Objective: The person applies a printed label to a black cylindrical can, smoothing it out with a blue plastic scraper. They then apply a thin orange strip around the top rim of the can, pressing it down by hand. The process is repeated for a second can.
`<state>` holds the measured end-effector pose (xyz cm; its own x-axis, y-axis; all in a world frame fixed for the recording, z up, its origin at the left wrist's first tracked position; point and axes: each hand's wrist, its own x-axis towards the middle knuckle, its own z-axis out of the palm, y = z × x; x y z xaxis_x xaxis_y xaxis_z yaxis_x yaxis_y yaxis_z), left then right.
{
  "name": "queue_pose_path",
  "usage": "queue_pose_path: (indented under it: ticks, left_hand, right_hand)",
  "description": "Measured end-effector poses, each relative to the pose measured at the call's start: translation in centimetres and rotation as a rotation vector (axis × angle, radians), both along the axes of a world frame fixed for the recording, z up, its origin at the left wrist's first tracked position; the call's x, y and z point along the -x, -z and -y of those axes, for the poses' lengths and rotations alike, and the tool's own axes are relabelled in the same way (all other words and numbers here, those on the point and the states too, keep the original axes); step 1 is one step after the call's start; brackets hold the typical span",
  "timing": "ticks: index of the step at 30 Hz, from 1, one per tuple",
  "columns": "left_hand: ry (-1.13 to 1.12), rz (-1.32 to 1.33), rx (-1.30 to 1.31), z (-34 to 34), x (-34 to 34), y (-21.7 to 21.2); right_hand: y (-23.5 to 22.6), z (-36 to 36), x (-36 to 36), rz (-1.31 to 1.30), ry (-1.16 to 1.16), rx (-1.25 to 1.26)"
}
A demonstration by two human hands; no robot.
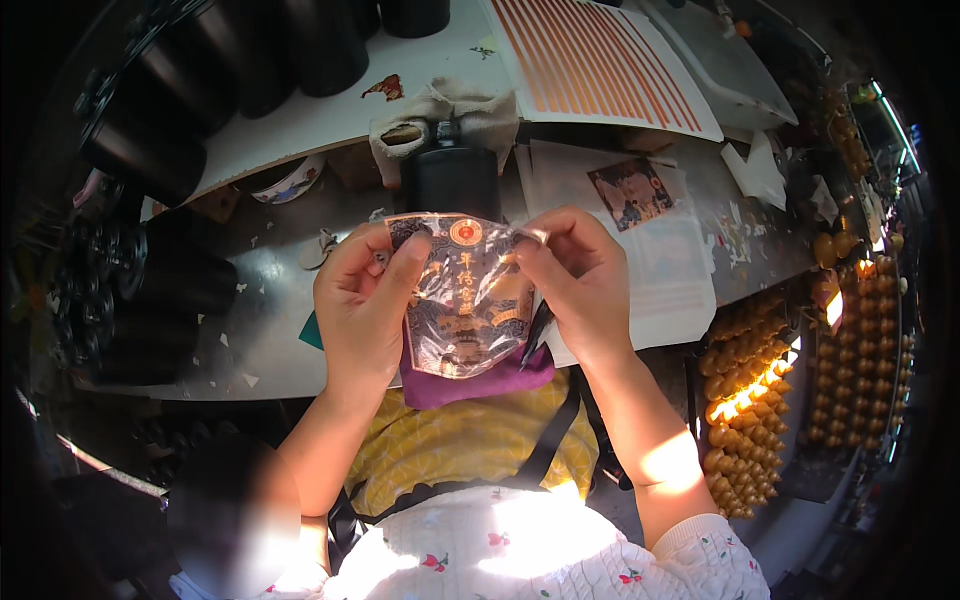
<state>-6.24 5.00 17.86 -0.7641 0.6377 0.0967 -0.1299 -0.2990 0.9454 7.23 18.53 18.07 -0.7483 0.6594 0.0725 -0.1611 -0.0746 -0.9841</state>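
Between my two hands a glossy, see-through decal (468,325) with dark patterning, gold lettering and a red-gold round emblem is spread out. My left hand (362,300) pinches its upper left edge between thumb and fingers; at the upper right edge my right hand (582,285) does the same. A black bottle (452,180) lies just beyond the decal, its neck pointing away, resting against a crumpled beige cloth (490,112). Purple cloth (478,392) shows below the decal, at the table's near edge. A dark, narrow shape beside my right palm cannot be made out.
Black bottles (270,60) stand at the far left, with more down the left side. A sheet of orange-brown strips (610,65) lies at the back right, above pale sheets (660,270) bearing another decal (632,192). Racks of gold-brown gourd-shaped pieces (745,420) stand right.
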Motion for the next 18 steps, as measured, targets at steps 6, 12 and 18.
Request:
queue_pose_path:
  ticks: [6, 12, 18]
  left_hand:
    - [-0.031, 0.044, -0.003, -1.6, 1.4, 0.3]
    - [-0.119, 0.069, 0.051, -2.8, 1.7, 0.0]
    - [-0.104, 0.069, 0.053, -2.6, 2.2, 0.1]
  right_hand:
    - [0.0, -1.6, 2.6, -0.009, 0.032, 0.090]
    - [0.3, -2.5, 3.6, -0.006, 0.026, 0.052]
    - [-0.6, -2.2, 3.6, 0.033, 0.013, 0.132]
